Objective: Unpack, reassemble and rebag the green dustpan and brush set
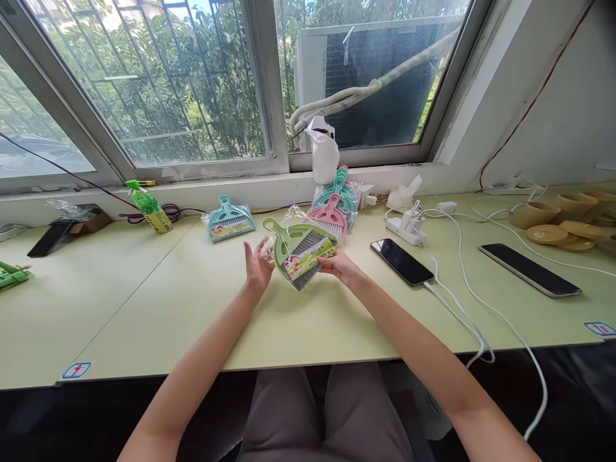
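Observation:
A green dustpan and brush set (pixel 301 253) in clear plastic wrap is held tilted above the table, its printed label facing me. My right hand (pixel 335 264) pinches its right edge near the label. On the other side, my left hand (pixel 258 264) has its thumb raised, and its fingers grip the crinkled wrap by the set's left side. Behind it lie a pink dustpan and brush set (pixel 332 216) and several teal ones (pixel 337 187) in a wrapped pile. A blue set (pixel 228 220) lies apart to the left.
A green bottle (pixel 151 206) leans at the back left. To the right are a phone (pixel 402 262) with a white cable, a power strip (pixel 405 228), a second dark device (pixel 529 269) and bamboo cups (pixel 534 215). Windows (pixel 192 83) rise behind the table (pixel 158 321).

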Demonstrator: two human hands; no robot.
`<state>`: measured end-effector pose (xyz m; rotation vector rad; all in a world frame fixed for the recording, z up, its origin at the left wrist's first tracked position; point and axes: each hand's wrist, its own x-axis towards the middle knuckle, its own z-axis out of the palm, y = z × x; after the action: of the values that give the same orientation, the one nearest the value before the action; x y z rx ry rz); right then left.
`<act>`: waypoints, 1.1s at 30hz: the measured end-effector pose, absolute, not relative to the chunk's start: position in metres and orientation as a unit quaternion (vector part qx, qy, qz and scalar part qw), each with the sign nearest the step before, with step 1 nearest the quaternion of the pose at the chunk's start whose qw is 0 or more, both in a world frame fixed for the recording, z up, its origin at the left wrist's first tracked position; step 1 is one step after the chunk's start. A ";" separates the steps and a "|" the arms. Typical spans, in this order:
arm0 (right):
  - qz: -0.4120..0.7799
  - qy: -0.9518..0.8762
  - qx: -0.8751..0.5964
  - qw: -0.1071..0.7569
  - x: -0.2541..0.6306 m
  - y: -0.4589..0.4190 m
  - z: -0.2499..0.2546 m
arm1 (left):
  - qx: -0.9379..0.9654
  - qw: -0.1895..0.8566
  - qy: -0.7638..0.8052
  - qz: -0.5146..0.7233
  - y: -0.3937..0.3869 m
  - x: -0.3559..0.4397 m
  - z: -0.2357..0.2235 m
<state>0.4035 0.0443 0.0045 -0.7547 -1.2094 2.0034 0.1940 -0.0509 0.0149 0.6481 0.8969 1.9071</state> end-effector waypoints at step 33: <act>0.733 -0.426 -0.333 0.413 0.405 0.048 0.007 | 0.370 0.492 0.454 0.644 -0.049 0.211 0.006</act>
<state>0.4050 0.0481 0.0068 -0.8374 -1.0723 1.8421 0.2110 -0.0491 0.0058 0.8983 1.1014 1.5634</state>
